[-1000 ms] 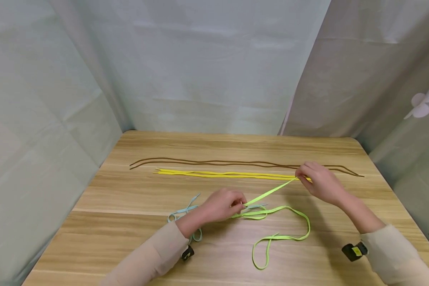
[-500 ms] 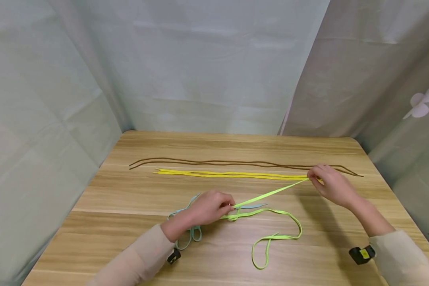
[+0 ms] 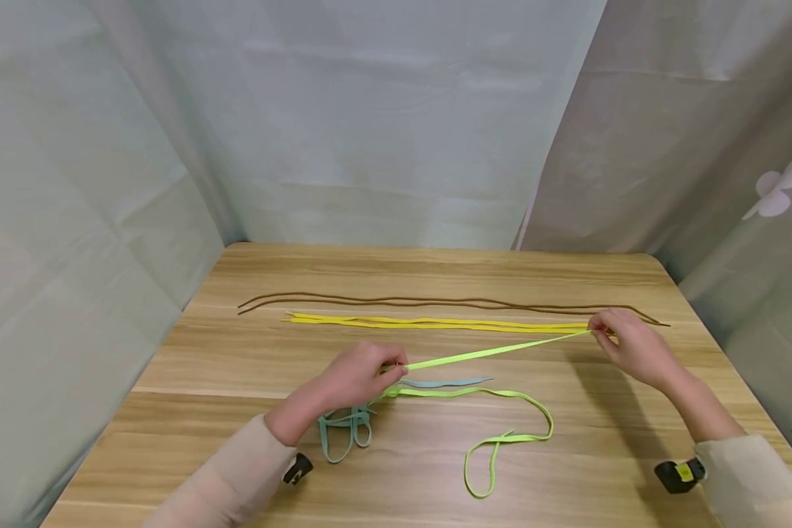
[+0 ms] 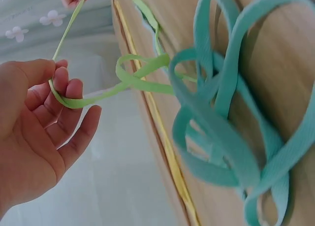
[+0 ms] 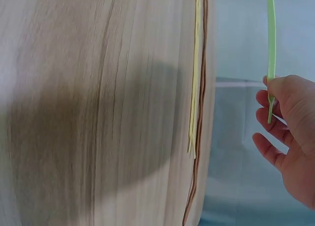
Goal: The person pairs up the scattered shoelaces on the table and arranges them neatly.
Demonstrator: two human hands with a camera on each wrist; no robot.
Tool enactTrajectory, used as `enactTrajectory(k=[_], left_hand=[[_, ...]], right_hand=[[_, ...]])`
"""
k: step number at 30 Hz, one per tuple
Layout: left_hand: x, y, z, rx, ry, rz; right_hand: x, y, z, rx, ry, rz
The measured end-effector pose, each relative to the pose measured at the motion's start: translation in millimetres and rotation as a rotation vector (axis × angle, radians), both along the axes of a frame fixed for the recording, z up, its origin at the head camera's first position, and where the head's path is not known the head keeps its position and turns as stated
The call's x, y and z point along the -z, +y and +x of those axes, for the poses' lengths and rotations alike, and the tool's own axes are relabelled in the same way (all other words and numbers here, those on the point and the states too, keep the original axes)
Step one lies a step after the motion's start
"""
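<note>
A lime-green shoelace is stretched between the two hands above the table. My left hand pinches it between thumb and forefinger; in the left wrist view the lace sags past the fingers and loops down to the tabletop. My right hand pinches the lace close to its end, and the tip pokes out below the thumb in the right wrist view. More green lace curls on the table at front centre. A tangled light-blue shoelace lies under and beside the left hand, one end reaching right.
Two yellow shoelaces lie side by side, straight across the wooden table. Behind them run two thin brown laces. Pale curtains hang around the table's back and sides.
My left hand has moved left along the green lace and my right hand has moved right. The taut stretch between them is longer, and more of the blue lace shows.
</note>
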State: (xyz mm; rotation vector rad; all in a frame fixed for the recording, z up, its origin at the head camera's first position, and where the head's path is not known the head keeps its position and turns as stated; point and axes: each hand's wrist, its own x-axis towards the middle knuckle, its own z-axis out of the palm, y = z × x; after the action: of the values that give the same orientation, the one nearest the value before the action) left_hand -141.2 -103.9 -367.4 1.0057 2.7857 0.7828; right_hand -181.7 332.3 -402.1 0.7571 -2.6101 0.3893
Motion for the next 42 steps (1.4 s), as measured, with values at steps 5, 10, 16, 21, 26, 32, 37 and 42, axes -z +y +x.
enactTrajectory(k=[5, 10, 16, 21, 26, 32, 37, 42], left_hand=[[-6.5, -8.9, -1.8, 0.036, 0.082, -0.025], [-11.2, -17.3, -2.6, 0.061, 0.199, -0.085], [-16.6, -27.0, -1.1, 0.081, 0.281, -0.083], [-21.0, -38.5, -0.3, 0.08, 0.333, -0.08], [-22.5, -50.4, 2.1, 0.038, 0.362, -0.112], [-23.5, -62.2, 8.7, 0.005, 0.391, -0.113], [-25.0, -71.1, 14.2, -0.037, 0.366, -0.139], [-28.4, -76.9, 16.0, -0.047, 0.361, -0.16]], right_hand=[[-0.6, 4.9, 0.5, 0.019, -0.005, -0.005], [-3.5, 9.4, 1.5, 0.042, -0.025, -0.022], [-3.4, 16.2, 2.9, 0.054, -0.007, -0.03], [-1.3, 24.7, 3.9, 0.077, -0.004, -0.019], [1.1, 33.6, 5.8, 0.11, -0.021, -0.01], [3.2, 46.6, 8.7, 0.145, -0.022, -0.015], [3.5, 54.6, 9.5, 0.153, -0.024, -0.033], [-0.9, 55.2, 9.0, 0.135, -0.014, -0.039]])
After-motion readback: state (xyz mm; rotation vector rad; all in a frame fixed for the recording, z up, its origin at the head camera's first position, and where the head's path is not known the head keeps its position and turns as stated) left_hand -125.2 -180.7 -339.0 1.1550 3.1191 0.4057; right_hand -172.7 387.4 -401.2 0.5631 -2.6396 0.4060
